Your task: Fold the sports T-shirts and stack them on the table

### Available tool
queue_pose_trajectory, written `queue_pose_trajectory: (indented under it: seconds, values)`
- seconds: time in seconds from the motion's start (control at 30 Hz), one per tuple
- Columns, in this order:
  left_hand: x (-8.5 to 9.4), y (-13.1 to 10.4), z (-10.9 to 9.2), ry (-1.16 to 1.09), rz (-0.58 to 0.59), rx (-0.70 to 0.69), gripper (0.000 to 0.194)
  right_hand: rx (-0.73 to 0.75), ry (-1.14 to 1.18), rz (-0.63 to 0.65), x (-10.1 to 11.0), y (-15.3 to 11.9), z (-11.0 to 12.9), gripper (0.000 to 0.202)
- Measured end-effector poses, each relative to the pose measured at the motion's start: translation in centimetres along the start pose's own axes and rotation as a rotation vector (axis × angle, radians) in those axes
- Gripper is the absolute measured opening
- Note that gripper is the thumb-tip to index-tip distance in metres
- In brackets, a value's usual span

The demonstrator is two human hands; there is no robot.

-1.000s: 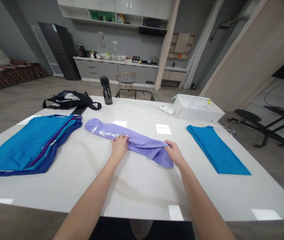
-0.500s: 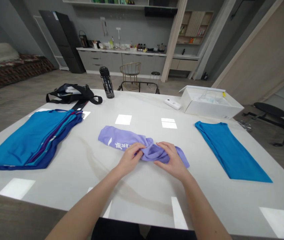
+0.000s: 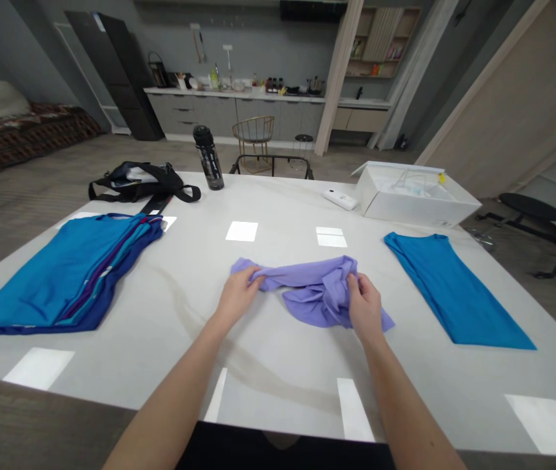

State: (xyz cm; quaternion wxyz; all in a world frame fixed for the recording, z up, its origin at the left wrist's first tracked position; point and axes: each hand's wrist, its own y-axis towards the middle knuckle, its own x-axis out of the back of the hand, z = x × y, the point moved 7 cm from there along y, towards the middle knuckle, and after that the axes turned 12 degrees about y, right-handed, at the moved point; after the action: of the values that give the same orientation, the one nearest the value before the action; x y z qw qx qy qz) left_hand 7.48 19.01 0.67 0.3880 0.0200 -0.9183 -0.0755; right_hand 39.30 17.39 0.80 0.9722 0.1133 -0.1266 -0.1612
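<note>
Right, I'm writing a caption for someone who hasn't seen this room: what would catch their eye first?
Probably the purple cloth, bunched up and gripped by the left hand and right hand mid-table. Next, the bright blue cloth lying flat to its right, and the folded, mostly blue pile to its left. Farther back, a dark bottle stands upright near the table's far edge.

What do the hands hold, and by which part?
The purple cloth: left hand pinches near its left end, right hand grips its bunched right side.
</note>
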Motion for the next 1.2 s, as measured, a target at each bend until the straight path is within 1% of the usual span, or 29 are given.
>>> queue_pose_trajectory:
  seconds: [0.07, 0.1, 0.13, 0.17, 0.2, 0.23, 0.3, 0.33, 0.37, 0.43, 0.5, 0.57, 0.6, 0.63, 0.67, 0.7, 0.8, 0.83, 0.87, 0.9, 0.93, 0.97, 1.0, 1.03, 1.1, 1.13, 1.17, 1.2]
  values:
    - [0.1, -0.1, 0.1, -0.344, 0.072, 0.109, 0.027, 0.065, -0.091, -0.09, 0.8, 0.4, -0.2, 0.029]
    - [-0.1, -0.3, -0.1, -0.517, 0.125, 0.155, 0.032, 0.121, -0.131, -0.108, 0.9, 0.4, 0.1, 0.032]
    - [-0.4, -0.5, -0.5, -0.67, 0.182, 0.194, 0.036, 0.184, -0.154, -0.098, 0.8, 0.3, 0.6, 0.036]
    - [-0.7, -0.8, -0.9, -0.794, 0.238, 0.225, 0.04, 0.242, -0.156, -0.045, 0.2, 0.1, 1.2, 0.041]
    - [-1.0, -1.0, -1.3, -0.887, 0.286, 0.248, 0.044, 0.285, -0.139, 0.048, -0.7, -0.3, 1.9, 0.046]
    - [-1.3, -1.2, -1.7, -0.953, 0.327, 0.261, 0.047, 0.312, -0.111, 0.173, -1.9, -0.8, 2.5, 0.05]
    - [-1.8, -1.5, -2.2, -1.033, 0.405, 0.272, 0.049, 0.33, -0.057, 0.439, -4.5, -2.2, 3.5, 0.059]
    - [-2.1, -1.7, -2.4, -1.06, 0.444, 0.274, 0.05, 0.322, -0.042, 0.536, -5.6, -2.9, 3.8, 0.064]
    - [-2.3, -1.9, -2.5, -1.086, 0.475, 0.271, 0.052, 0.304, -0.037, 0.596, -6.5, -3.4, 4.0, 0.067]
    - [-2.3, -2.3, -3.1, -1.145, 0.524, 0.235, 0.06, 0.249, -0.042, 0.638, -7.5, -3.9, 3.8, 0.065]
    - [-2.3, -3.0, -4.0, -1.184, 0.578, 0.165, 0.078, 0.181, -0.027, 0.649, -8.0, -4.2, 3.3, 0.048]
    - [-2.7, -3.5, -4.9, -1.149, 0.625, 0.11, 0.098, 0.152, 0.02, 0.666, -8.1, -4.3, 3.0, 0.028]
    - [-3.0, -3.7, -5.2, -1.106, 0.622, 0.098, 0.105, 0.159, 0.041, 0.663, -8.0, -4.4, 3.0, 0.021]
    - [-3.3, -3.7, -5.2, -1.057, 0.594, 0.095, 0.107, 0.174, 0.051, 0.648, -7.9, -4.4, 3.0, 0.017]
    - [-3.6, -3.5, -5.2, -1.014, 0.544, 0.101, 0.103, 0.197, 0.049, 0.628, -7.7, -4.4, 3.2, 0.013]
    - [-3.9, -3.3, -5.0, -0.985, 0.484, 0.118, 0.093, 0.219, 0.043, 0.613, -7.5, -4.5, 3.3, 0.011]
    - [-4.6, -2.7, -4.0, -0.965, 0.325, 0.225, 0.048, 0.233, 0.06, 0.579, -7.1, -4.5, 3.5, 0.01]
    - [-4.7, -2.6, -3.6, -0.967, 0.297, 0.265, 0.034, 0.223, 0.079, 0.55, -6.8, -4.3, 3.6, 0.01]
    - [-4.7, -2.7, -3.3, -0.966, 0.296, 0.301, 0.025, 0.214, 0.1, 0.508, -6.5, -4.1, 3.7, 0.01]
    - [-4.8, -2.8, -3.1, -0.96, 0.319, 0.323, 0.021, 0.213, 0.117, 0.468, -6.1, -3.9, 3.9, 0.016]
    - [-4.8, -3.0, -3.2, -0.951, 0.36, 0.331, 0.019, 0.222, 0.125, 0.451, -5.8, -3.8, 4.2, 0.028]
    - [-4.8, -3.2, -3.3, -0.943, 0.409, 0.328, 0.019, 0.238, 0.124, 0.469, -5.8, -3.8, 4.5, 0.042]
    - [-4.8, -3.4, -3.6, -0.937, 0.454, 0.316, 0.02, 0.253, 0.117, 0.517, -6.0, -3.9, 4.8, 0.053]
    - [-4.6, -3.6, -3.9, -0.938, 0.485, 0.302, 0.022, 0.262, 0.11, 0.585, -6.3, -4.2, 5.0, 0.058]
    - [-4.1, -3.9, -4.4, -0.989, 0.507, 0.289, 0.027, 0.243, 0.129, 0.715, -6.8, -4.7, 5.0, 0.054]
    - [-3.9, -4.0, -4.7, -1.039, 0.532, 0.286, 0.033, 0.213, 0.16, 0.75, -6.9, -4.8, 4.8, 0.05]
    - [-3.7, -4.1, -5.1, -1.097, 0.573, 0.273, 0.043, 0.173, 0.195, 0.753, -6.9, -4.9, 4.4, 0.047]
    - [-3.4, -4.2, -5.6, -1.153, 0.622, 0.238, 0.054, 0.131, 0.22, 0.724, -6.7, -4.8, 4.0, 0.045]
